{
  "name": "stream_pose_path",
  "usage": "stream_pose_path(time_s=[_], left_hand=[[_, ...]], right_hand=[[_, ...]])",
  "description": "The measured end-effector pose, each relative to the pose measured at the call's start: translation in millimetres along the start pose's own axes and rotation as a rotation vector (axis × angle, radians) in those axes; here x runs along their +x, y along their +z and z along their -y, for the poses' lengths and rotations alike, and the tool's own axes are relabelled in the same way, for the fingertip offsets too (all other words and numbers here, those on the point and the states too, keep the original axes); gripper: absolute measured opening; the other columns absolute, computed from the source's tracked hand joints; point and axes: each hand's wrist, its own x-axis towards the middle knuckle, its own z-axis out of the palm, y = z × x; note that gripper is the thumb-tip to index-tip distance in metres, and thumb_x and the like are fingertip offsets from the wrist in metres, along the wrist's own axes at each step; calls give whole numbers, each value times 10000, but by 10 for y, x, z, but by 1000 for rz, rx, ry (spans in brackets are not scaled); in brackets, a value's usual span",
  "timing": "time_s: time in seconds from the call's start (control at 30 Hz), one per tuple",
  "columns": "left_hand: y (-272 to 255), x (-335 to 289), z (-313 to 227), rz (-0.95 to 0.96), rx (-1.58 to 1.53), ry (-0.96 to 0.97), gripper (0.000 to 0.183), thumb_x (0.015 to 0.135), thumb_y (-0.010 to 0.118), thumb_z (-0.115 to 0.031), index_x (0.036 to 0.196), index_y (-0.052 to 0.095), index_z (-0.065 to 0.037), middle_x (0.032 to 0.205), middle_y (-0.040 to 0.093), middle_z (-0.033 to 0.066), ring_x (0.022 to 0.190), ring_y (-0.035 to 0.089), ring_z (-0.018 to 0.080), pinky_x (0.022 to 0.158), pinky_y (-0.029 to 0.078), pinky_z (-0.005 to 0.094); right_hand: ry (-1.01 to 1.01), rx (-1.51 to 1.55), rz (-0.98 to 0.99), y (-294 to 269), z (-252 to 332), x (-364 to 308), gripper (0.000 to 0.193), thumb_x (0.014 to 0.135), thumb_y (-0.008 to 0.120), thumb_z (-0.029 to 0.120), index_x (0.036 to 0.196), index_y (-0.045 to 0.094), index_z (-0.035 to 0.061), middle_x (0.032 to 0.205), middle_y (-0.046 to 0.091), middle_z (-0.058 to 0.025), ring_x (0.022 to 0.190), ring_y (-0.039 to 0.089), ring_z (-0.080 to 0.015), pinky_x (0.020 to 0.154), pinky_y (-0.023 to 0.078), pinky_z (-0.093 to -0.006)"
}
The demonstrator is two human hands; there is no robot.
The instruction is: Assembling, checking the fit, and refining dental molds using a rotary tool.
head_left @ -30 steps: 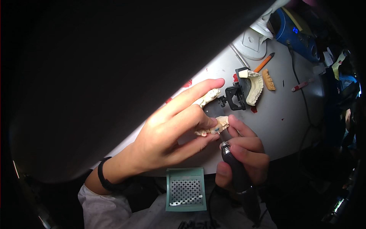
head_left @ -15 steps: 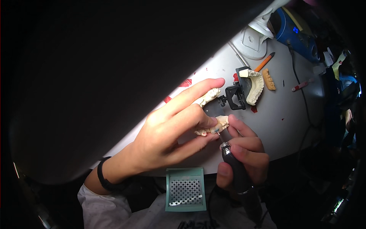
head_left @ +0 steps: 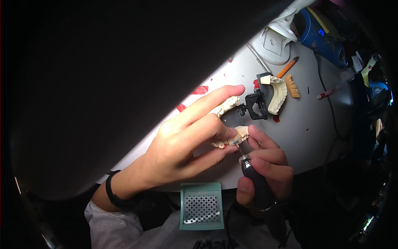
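Observation:
My left hand (head_left: pixel 182 137) is closed on a cream dental cast (head_left: pixel 242 132), pinching it between thumb and fingers. A blue mark shows on one tooth of it. Another pale cast piece (head_left: pixel 226 107) lies under my stretched index finger, partly hidden by the hand. My right hand (head_left: pixel 269 168) grips a black rotary handpiece (head_left: pixel 259 184) like a pen. Its thin tip is at the marked tooth; whether it touches cannot be made out. The right fingertips rest against the cast's edge.
Beyond my hands stand a black articulator (head_left: pixel 255 103) and a white dental arch (head_left: pixel 278 93). Near them lie a tan row of teeth (head_left: pixel 292 86), an orange-handled tool (head_left: pixel 288 67) and red scraps (head_left: pixel 201 90). A green-framed perforated tray (head_left: pixel 202 226) is close to me. A dark shape covers the upper left.
The dark shape at upper left has shifted back slightly, baring a little more of the table and red scraps. Both hands keep nearly the same pose.

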Motion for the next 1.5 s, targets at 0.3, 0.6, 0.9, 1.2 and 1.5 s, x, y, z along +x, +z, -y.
stream_pose_path(time_s=[0.3,0.6,0.9,1.2,1.5], left_hand=[[-4,10,-3,2,-5,-2,290,712,829,66,943,655,49,1442,507,388,1285,617,425,928,573,366],[25,-16,37,-12,-3,22,289,714,829,58,945,656,46,1439,513,383,1298,604,438,969,554,392],[76,-1,76,-13,-2,18,295,715,829,55,951,654,33,1445,509,384,1326,579,450,1001,527,401],[-16,50,36,4,-47,-5,282,735,836,43,947,651,25,1454,506,376,1341,566,447,1037,502,417],[2,-24,227,34,-26,-90,256,804,817,-13,997,649,6,1490,525,270,1210,646,341,956,532,382]], right_hand=[[-13,-7,-6,6,-13,5,352,884,773,135,1118,544,5,1023,643,-189,1114,668,-501,919,607,-560],[5,52,-9,-3,-45,-20,342,890,766,146,1110,553,-6,1015,649,-199,1115,670,-500,917,610,-551],[-10,8,3,-41,-80,4,335,875,773,125,1094,561,-14,1006,659,-198,1104,674,-504,902,617,-544],[36,113,-78,-4,-41,-31,393,951,726,214,1184,499,-7,1071,616,-223,1111,669,-481,934,611,-511],[193,212,-162,-262,-91,-127,539,959,717,437,1177,490,-1,1010,621,-206,912,680,-266,752,601,-356]])
